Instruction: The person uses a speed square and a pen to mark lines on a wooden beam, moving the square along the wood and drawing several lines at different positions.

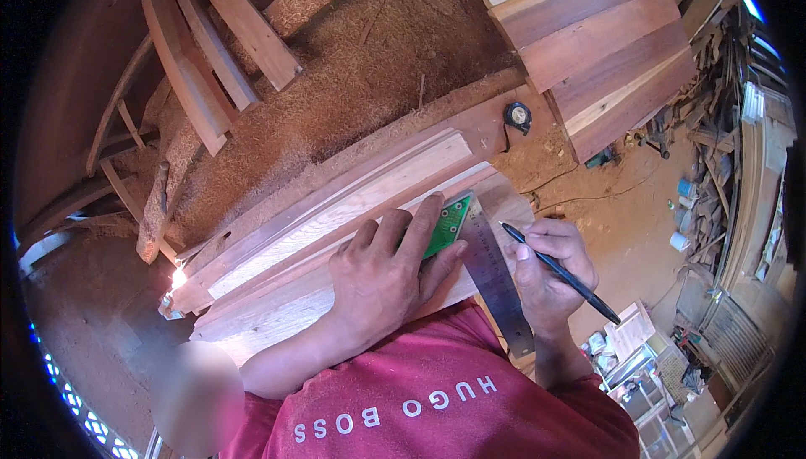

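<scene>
My left hand (374, 278) presses the green stock of a try square (447, 231) against a wooden board (290, 301), with thumb and fingers around it. The square's dark metal blade lies across the board near its right end and reaches back toward my shirt. In my right hand (556, 268) is a black pen (567, 278), pinched between thumb and fingers. Its tip points up and left, close beside the blade's far end; whether it touches the wood I cannot tell.
A tape measure (518, 117) rests on the bench beyond the boards. Farther off are a sawdust heap (378, 56), leaning planks (243, 27) at upper left and a panel of joined boards (609, 48) at upper right. Scrap wood (714, 132) piles up along the right side.
</scene>
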The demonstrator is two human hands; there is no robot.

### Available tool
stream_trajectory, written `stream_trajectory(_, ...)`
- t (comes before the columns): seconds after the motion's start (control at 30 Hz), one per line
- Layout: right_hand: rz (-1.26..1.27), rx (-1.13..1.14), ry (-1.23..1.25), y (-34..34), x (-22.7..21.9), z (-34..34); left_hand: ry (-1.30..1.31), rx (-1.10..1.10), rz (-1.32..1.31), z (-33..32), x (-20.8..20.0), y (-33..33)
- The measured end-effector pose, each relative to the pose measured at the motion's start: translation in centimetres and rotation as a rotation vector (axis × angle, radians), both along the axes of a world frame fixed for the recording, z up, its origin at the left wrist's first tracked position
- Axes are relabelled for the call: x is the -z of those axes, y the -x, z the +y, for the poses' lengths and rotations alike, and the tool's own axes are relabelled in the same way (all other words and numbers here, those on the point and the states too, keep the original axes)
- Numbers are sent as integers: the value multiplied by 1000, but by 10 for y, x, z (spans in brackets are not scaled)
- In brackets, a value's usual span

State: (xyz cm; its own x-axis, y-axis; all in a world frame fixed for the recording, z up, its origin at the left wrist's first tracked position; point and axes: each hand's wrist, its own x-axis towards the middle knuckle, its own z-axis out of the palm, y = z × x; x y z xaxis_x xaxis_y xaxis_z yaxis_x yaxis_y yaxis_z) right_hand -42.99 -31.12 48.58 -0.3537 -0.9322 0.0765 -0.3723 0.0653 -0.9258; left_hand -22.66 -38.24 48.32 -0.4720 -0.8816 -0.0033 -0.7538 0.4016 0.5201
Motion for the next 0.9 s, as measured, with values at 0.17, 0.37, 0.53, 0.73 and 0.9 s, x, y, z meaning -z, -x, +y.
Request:
stream_trajectory(0.17,86,-32,22,0,-2,-6,-13,10,1,-2,2,2)
stream_trajectory(0.37,87,-53,24,0,-2,-6,-21,20,7,-3,3,1)
stream_trajectory(0.53,130,-110,28,2,-3,-10,-21,16,16,-5,3,1)
stream_trajectory(0.73,110,-115,43,2,-1,-11,-39,15,6,-6,2,2)
stream_trajectory(0.9,77,-103,19,1,-1,-9,-28,18,28,-6,4,1)
